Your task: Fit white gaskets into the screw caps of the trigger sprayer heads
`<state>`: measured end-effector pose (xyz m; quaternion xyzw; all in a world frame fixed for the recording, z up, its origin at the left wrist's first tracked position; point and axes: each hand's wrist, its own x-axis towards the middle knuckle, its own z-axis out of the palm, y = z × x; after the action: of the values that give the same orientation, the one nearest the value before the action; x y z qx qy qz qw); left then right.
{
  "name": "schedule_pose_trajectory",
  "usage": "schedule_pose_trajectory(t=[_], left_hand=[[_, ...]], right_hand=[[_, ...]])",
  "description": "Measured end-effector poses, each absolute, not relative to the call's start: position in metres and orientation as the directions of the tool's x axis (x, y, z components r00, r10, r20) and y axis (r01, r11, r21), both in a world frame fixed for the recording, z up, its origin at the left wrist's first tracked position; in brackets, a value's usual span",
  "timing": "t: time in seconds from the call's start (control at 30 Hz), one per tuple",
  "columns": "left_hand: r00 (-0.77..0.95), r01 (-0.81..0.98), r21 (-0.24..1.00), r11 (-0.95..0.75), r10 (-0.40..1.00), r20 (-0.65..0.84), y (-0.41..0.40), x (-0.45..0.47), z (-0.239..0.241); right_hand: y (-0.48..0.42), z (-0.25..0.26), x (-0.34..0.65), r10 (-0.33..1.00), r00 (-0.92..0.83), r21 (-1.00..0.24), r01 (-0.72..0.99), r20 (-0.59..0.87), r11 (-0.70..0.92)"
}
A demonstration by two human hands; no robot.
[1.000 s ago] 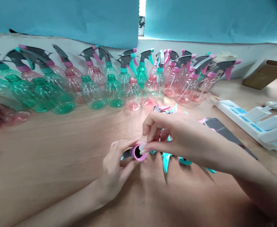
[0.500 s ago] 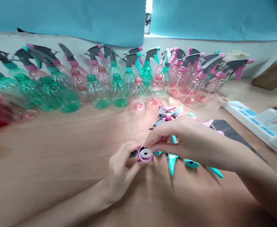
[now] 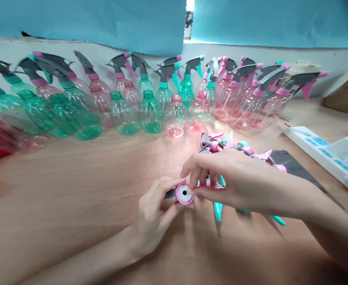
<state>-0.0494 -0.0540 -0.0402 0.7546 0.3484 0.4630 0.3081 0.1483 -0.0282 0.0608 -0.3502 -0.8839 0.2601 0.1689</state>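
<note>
My left hand (image 3: 153,213) grips a grey spray head by its pink screw collar (image 3: 184,194), the collar's open end turned toward me. A white disc with a dark centre hole sits inside the collar. My right hand (image 3: 236,180) reaches in from the right, fingers curled, its fingertips touching the collar's rim. Just behind my right hand lies a heap of loose spray heads (image 3: 221,144) with pink and teal triggers. A teal trigger (image 3: 217,209) pokes out under my right wrist.
A long row of green and pink plastic bottles (image 3: 150,114) stands along the back of the wooden table (image 3: 73,190), many with spray heads fitted. A white power strip (image 3: 325,152) lies at the right, a cardboard box (image 3: 345,93) behind it.
The white disc that my right fingers pinched at the collar a second ago now sits flat inside it. The view has shifted slightly, and both hands stay together at the collar.
</note>
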Motion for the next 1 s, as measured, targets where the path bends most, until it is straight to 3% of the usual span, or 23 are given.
schedule_pose_trajectory(t=[0.23,0.33,0.67,1.0], left_hand=[[0.33,0.287,0.71,-0.642,0.763,0.556,-0.052,-0.05,-0.04],[0.333,0.304,0.675,-0.673,0.739,0.586,-0.051,-0.05,-0.04],[0.319,0.262,0.736,-0.624,0.776,0.544,-0.052,-0.049,-0.04],[0.324,0.268,0.73,-0.628,0.773,0.546,-0.051,-0.049,-0.038]], right_hand=[[-0.042,0.059,0.144,0.742,-0.669,-0.444,0.651,0.048,0.616],[-0.045,0.059,0.142,0.742,-0.668,-0.446,0.648,0.055,0.617],[-0.045,0.058,0.14,0.737,-0.664,-0.461,0.617,0.129,0.637],[-0.047,0.058,0.137,0.75,-0.653,-0.445,0.643,0.108,0.623]])
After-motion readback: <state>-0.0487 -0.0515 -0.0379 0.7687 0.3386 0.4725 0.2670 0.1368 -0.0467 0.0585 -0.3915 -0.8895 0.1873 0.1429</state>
